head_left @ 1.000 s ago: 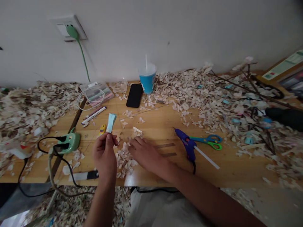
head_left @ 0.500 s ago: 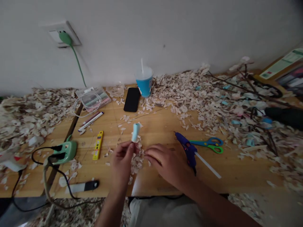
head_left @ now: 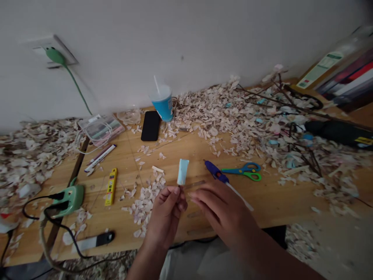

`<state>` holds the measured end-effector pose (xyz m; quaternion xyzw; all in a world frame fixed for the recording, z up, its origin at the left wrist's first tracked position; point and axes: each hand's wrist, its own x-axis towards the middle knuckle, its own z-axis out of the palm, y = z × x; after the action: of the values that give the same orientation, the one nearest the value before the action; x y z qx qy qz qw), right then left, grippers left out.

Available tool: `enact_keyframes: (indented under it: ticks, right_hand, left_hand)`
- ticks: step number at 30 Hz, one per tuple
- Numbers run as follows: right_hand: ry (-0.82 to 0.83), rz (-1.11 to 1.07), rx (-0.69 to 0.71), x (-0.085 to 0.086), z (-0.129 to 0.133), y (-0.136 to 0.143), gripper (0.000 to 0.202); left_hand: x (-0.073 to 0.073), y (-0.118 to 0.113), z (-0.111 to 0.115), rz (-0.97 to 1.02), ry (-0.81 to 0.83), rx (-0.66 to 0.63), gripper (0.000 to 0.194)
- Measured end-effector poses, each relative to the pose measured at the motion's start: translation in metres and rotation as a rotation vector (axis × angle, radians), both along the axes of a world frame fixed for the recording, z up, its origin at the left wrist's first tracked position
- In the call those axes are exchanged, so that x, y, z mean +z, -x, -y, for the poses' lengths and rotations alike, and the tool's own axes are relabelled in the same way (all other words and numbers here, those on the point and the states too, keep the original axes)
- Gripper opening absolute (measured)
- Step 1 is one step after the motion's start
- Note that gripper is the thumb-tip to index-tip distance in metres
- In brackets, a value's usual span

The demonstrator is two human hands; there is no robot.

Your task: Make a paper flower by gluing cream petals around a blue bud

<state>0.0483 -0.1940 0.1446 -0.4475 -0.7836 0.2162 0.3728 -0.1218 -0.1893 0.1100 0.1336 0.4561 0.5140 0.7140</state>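
My left hand [head_left: 166,212] is closed, pinching the base of a light-blue rolled piece [head_left: 183,172] that stands nearly upright above the fingertips. Whatever carries it below is mostly hidden in the fingers. Just to the right is my right hand [head_left: 220,204], its thumb and fingers pressed together and apart from the blue piece. What those fingertips hold, if anything, is too small to make out. Beyond that hand lies a blue glue gun [head_left: 215,170] with a white glue stick [head_left: 240,197] out of its back, partly covered by the hand. Blue-and-green scissors [head_left: 244,170] are beside it.
Pale petal-like scraps [head_left: 148,202] lie left of my hands, with larger heaps [head_left: 210,112] along the wall. A phone [head_left: 150,126], a blue cup [head_left: 163,104] with a straw, a yellow box [head_left: 111,186] and a green power adapter [head_left: 71,200] with cables are around. Branches [head_left: 279,101] stretch across the right.
The view has shifted to the right. My left hand has moved right with the blue piece, which now shows a flatter side. The right hand stays close by, fingers together.
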Motion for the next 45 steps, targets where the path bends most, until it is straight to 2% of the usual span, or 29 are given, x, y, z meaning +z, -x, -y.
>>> enact_keyframes:
  ticks: [3,6,12,18,25,30,39,45]
  right_hand:
    - [-0.008,0.068,-0.007,0.010,0.002,-0.008,0.017]
    - [0.058,0.066,0.000,0.020,0.002,-0.012,0.020]
    - [0.082,0.007,0.044,0.033,0.003,-0.017,0.023]
    - [0.080,-0.022,0.131,0.028,-0.003,-0.023,0.021]
    - [0.153,-0.067,0.137,0.025,-0.013,-0.028,0.022]
    - [0.144,-0.064,0.141,0.026,-0.013,-0.029,0.020]
    - [0.108,-0.003,0.121,0.031,-0.010,-0.028,0.017]
    - [0.062,0.043,0.110,0.030,-0.008,-0.025,0.019]
  left_hand:
    - [0.007,-0.004,0.003,0.001,-0.041,-0.013,0.025]
    - [0.010,-0.008,0.006,-0.059,-0.088,-0.017,0.024]
    - [0.004,-0.006,0.011,-0.262,-0.199,-0.013,0.021]
    - [-0.004,0.000,0.011,-0.423,-0.251,-0.053,0.018]
    - [0.005,-0.003,0.002,-0.566,-0.337,-0.132,0.010]
    - [0.006,-0.002,-0.001,-0.659,-0.413,-0.125,0.005]
    - [0.011,-0.003,0.005,-0.723,-0.441,-0.094,0.004]
    - [0.007,-0.003,0.007,-0.706,-0.413,-0.082,0.005]
